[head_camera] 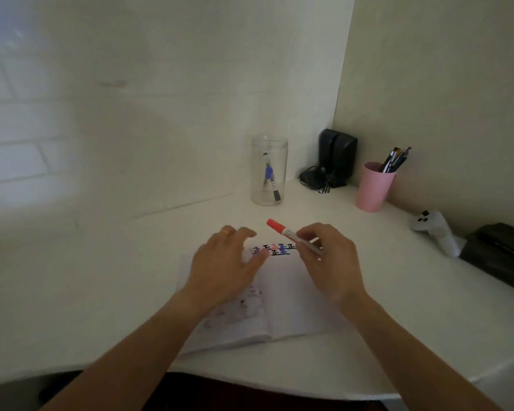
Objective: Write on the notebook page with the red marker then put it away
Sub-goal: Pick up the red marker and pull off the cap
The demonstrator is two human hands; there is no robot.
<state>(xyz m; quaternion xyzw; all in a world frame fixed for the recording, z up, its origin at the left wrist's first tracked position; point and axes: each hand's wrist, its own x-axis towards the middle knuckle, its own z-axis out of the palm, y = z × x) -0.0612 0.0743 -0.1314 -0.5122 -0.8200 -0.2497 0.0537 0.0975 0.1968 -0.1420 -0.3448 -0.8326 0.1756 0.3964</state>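
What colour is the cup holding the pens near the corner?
Pink. The cup shows plainly in the head view, the only one.

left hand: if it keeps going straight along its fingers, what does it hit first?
Likely the red marker held in the right hand: the left hand points up-right toward its cap. Depth is unclear; it might pass underneath.

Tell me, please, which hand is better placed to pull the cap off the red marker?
The left hand: it hovers open beside the capped end of the red marker, whose barrel the right hand already grips.
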